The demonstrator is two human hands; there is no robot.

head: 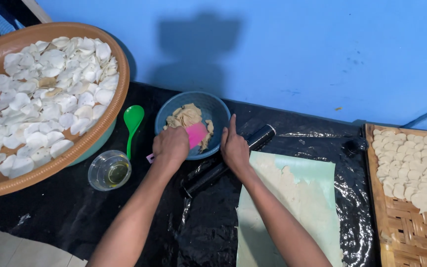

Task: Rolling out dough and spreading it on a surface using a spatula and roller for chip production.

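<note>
Left hand (170, 145) was curled shut around the handle of a flat pink plastic scraper (196, 134); the blade pointed up and to the right from the knuckles, into a small round blue plastic bowl (166, 114), and lay against a lump of beige dough scraps (188, 116). The handle's end appeared to poke out below the wrist, though that part was small and hard to read

Right hand (234, 147) was flat, fingers held together and straight, gripping nothing; its edge stood against the right-hand wall of the bowl, fingertips aimed at the blue wall behind. So the bowl sat between the two hands, dough lying just ahead of the left hand and to the left of the right one; the left hand was the nearer to the dough

Under and beside the right wrist lay a long black cylindrical rolling pin (223, 165), its long axis running from lower left to upper right, passing just below the bowl. Nearer the body, right of the pin, a thin sheet of rolled pale dough (302, 198) lay on a pale green mat, ragged along its top left edge

Further out: a green plastic spoon (133, 120) and a clear glass of oil (109, 170) left of the bowl, a wide brown basin of white dough discs (45, 99) far left, a woven bamboo tray (411, 232) with more discs far right
</note>
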